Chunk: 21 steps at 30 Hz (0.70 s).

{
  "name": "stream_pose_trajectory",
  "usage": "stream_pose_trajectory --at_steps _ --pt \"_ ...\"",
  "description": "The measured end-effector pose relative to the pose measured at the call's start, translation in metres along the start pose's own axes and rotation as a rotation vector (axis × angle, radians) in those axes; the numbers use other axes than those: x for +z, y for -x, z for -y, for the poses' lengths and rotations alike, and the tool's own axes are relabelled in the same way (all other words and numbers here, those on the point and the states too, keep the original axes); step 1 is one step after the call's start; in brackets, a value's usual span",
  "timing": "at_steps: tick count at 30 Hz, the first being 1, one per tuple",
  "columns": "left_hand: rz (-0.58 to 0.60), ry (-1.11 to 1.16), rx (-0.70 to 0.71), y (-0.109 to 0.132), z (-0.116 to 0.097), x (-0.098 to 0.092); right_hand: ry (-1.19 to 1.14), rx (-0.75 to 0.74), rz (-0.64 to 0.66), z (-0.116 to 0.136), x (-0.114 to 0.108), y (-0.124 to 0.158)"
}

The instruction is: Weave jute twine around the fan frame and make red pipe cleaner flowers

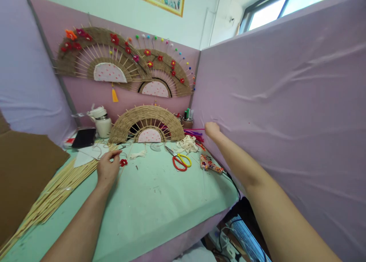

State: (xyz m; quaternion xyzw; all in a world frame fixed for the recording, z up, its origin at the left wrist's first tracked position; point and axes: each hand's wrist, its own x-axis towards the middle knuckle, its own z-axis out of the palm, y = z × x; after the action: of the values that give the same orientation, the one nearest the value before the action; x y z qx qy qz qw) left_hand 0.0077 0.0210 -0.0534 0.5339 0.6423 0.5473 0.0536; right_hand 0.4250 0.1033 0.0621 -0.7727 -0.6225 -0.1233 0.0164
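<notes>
My right hand (212, 129) is a fist at the right partition, closed on a magenta pipe cleaner (200, 129). That pipe cleaner runs left to a bundle of purple and pink pipe cleaners (194, 134) beside the fan. Over the left of the table, my left hand (108, 168) has its fingers pinched together; whatever they may hold is too small to make out. Just right of its fingers is a small red flower (123, 162) with a pale centre. Behind both hands a woven twine fan (147, 115) stands upright, wooden sticks showing through it.
Scissors (180, 162) with red and yellow handles lie mid-table, left of a patterned glue gun (210, 164). Off-white cord (187, 144) is heaped behind them. Thin sticks (60, 189) and brown cardboard (25, 174) are left. A white bottle (102, 123) stands behind.
</notes>
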Motion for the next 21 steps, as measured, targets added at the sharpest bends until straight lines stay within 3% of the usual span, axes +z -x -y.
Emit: stream_pose_trajectory --at_steps 7,10,12,14,16,18,21 --pt "0.016 -0.025 0.003 -0.001 -0.002 -0.001 -0.020 0.164 -0.048 -0.031 -0.056 0.034" --pt "0.016 -0.024 0.015 0.000 -0.004 -0.001 -0.126 0.237 -0.268 -0.048 -0.085 0.065" --pt "0.016 -0.029 0.047 0.002 -0.005 -0.001 -0.275 0.191 -0.464 -0.052 -0.097 0.084" --pt "-0.007 -0.032 0.128 0.004 -0.008 -0.001 -0.499 0.103 -0.674 -0.046 -0.101 0.098" --pt "-0.059 -0.049 0.277 0.007 -0.015 -0.003 -0.762 -0.005 -0.779 -0.026 -0.094 0.107" --pt "-0.134 -0.099 0.476 0.015 -0.026 -0.006 -1.028 -0.169 -0.683 0.007 -0.079 0.112" --pt "-0.224 -0.172 0.725 0.031 -0.050 -0.011 -1.287 -0.401 -0.390 0.069 -0.047 0.125"
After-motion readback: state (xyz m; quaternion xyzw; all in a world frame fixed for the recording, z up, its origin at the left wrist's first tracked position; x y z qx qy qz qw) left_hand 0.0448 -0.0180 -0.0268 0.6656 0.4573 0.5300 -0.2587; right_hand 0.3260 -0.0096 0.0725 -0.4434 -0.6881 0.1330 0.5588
